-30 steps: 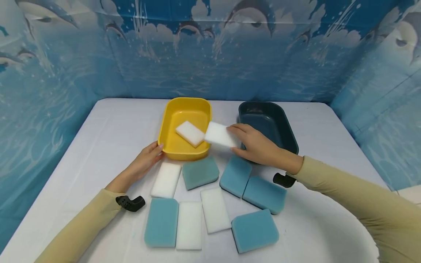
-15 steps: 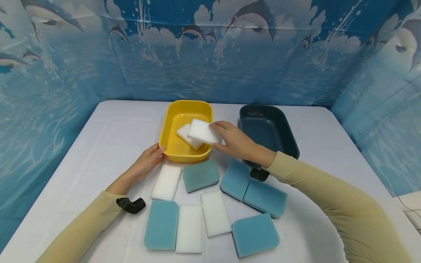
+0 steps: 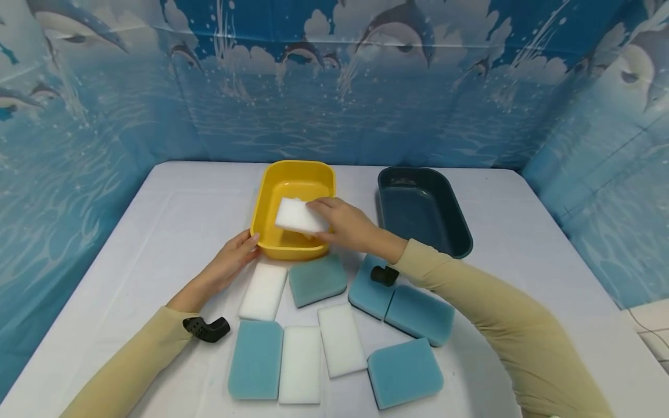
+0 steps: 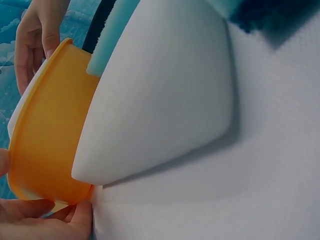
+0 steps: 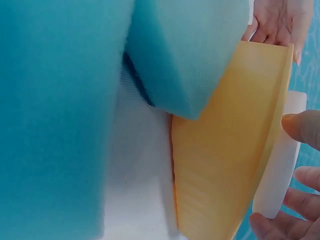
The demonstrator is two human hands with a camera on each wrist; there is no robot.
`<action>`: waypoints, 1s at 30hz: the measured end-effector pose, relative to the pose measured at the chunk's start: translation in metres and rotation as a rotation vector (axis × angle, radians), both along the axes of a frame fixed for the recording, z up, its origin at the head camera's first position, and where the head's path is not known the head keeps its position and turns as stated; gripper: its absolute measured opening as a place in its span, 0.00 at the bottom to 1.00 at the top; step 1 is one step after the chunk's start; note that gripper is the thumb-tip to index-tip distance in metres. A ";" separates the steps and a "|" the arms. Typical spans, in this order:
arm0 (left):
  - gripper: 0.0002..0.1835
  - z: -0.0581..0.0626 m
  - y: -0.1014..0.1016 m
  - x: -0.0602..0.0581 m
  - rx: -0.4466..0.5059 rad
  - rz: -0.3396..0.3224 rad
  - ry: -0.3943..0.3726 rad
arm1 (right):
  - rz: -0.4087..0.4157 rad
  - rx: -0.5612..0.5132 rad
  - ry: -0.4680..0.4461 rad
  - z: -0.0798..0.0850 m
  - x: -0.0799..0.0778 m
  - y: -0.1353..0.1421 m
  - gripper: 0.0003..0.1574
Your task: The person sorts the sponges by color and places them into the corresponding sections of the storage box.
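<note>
My right hand (image 3: 347, 226) grips a white sponge block (image 3: 294, 216) by its right end, thumb on the near side and fingers on the far side. The block is over the yellow tray (image 3: 292, 253), whose outer wall shows in both wrist views. Another white block lies in that tray, almost wholly hidden under the held one. At the tray's near left corner, my left hand (image 3: 232, 260) holds the rim, the thumb above and the other fingers along the outside. In the right wrist view, the held block (image 5: 280, 170) stands just past the tray's rim, between thumb and fingers.
A dark blue tray (image 3: 423, 209) stands right of the yellow one. Nearer lie several blue sponges with dark undersides, one (image 3: 317, 280) close to the yellow tray, and white blocks, one (image 3: 263, 290) below my left hand. A dolphin-print cloth (image 3: 334, 116) hangs behind the table.
My right hand has carried the white block leftward from between the two trays to over the yellow tray, and lower in the last half second. My left hand stays at the tray's corner.
</note>
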State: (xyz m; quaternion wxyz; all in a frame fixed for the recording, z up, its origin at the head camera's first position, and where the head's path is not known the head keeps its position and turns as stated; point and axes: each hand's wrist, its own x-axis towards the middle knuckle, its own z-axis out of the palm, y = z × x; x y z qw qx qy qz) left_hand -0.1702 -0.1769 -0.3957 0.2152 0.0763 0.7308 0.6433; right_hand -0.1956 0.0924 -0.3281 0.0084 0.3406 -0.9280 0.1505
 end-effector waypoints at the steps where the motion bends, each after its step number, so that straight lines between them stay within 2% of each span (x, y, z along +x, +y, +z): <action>1: 0.31 0.000 -0.001 0.000 0.002 -0.002 0.002 | 0.000 -0.001 -0.006 -0.001 -0.001 -0.001 0.39; 9: 0.31 -0.002 -0.003 0.001 0.010 0.000 0.003 | 0.004 -0.018 -0.030 -0.008 -0.010 -0.010 0.38; 20: 0.32 -0.003 -0.003 0.000 0.014 0.001 0.000 | -0.080 0.047 -0.077 -0.013 -0.019 -0.021 0.41; 25: 0.32 -0.003 -0.003 -0.001 0.000 -0.002 0.001 | -0.100 0.071 -0.060 -0.015 -0.021 -0.019 0.42; 30: 0.32 -0.003 -0.003 -0.001 -0.005 0.010 0.001 | -0.091 0.033 -0.010 -0.015 -0.018 -0.012 0.40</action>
